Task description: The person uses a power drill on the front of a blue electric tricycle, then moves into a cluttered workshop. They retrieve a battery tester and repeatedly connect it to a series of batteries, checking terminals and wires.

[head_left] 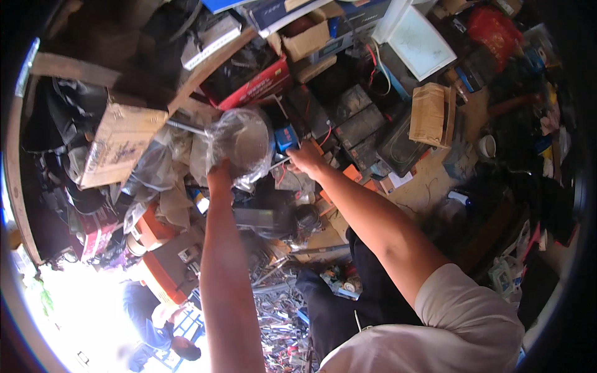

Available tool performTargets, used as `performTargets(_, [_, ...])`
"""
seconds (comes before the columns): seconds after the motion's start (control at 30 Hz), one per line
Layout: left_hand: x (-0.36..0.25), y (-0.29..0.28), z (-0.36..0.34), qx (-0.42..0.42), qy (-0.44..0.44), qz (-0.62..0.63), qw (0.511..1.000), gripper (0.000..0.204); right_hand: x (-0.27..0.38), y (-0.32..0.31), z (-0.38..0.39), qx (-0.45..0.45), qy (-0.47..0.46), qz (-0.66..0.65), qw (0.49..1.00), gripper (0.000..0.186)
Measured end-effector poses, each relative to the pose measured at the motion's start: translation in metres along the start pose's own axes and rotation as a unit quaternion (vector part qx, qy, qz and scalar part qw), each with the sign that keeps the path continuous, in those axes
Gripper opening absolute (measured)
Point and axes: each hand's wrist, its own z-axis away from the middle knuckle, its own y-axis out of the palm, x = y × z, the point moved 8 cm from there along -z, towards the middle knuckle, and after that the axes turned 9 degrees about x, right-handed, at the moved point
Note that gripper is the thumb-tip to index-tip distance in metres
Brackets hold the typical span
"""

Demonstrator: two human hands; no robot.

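Observation:
A round, pale object [252, 142] wrapped in clear plastic is in front of me, left of centre, with a metal rod [185, 127] reaching its left side. At its lower edge, the fingers of my left hand [219, 175] are closed on the plastic wrap. My right hand [305, 158] is stretched out to the right of the wrapped object, its fingers bent and closed. Just beyond those fingers stands a small blue box [286, 138], and a thin bar [278, 163] runs beside them. Whatever the right fingers grip, if anything, is hidden.
Crowded shelving surrounds my hands. A cardboard piece [124, 140] juts out at left, below a red box [249, 81]. Dark battery-like blocks [357, 115] and an open carton [431, 115] stand to the right. Another person [149, 317] is at lower left. Loose tools [283, 320] cover the floor.

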Motion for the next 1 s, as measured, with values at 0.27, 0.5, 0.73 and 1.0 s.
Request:
performTargets(0.27, [-0.013, -0.023, 0.010, -0.007, 0.110, -0.003, 0.994, 0.032, -0.005, 0.010, 0.017, -0.015, -0.051, -0.106, 0.993, 0.019])
performTargets(0.5, [0.019, -0.092, 0.160, -0.042, 0.017, 0.048, 0.998, 0.028, -0.084, 0.048, 0.095, 0.038, 0.069, -0.088, 0.993, 0.029])
performTargets(0.73, [0.106, -0.101, 0.181, -0.063, 0.034, -0.144, 0.987, 0.033, -0.204, 0.112, 0.126, 0.040, 0.112, -0.065, 0.991, 0.028])
performTargets(1.0, [0.199, -0.097, 0.070, -0.161, 0.103, -0.212, 0.958, 0.030, -0.299, 0.151, 0.009, 0.082, 0.088, 0.111, 0.987, 0.041])
